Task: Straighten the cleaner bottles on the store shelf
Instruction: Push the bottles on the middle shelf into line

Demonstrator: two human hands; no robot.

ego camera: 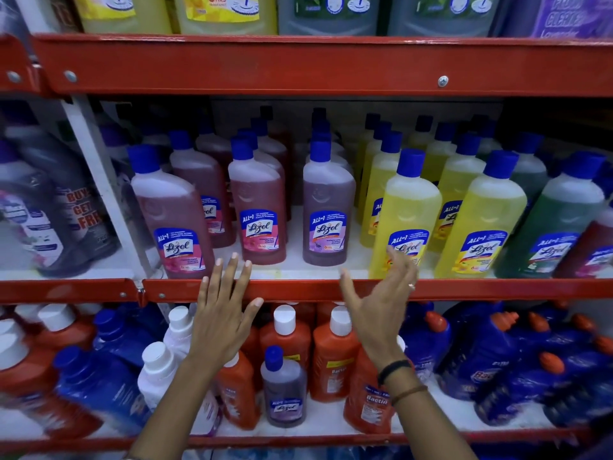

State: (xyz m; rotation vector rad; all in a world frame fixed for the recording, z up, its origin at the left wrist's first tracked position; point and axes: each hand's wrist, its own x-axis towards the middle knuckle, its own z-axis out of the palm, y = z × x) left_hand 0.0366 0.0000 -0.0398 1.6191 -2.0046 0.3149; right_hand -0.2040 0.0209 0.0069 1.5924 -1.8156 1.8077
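Two empty hands at the middle shelf, straightening part done.
Left hand (223, 313) and right hand (381, 303) hover with fingers spread, holding nothing; most Lizol bottles (326, 207) face forward mid-frame, but the leftmost pink bottle (172, 210) leans and probably needs righting.

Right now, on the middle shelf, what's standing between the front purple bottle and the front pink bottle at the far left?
In the head view, one pink bottle stands between the purple bottle and the leftmost pink bottle.

Bright, even light; blurred, warped edges
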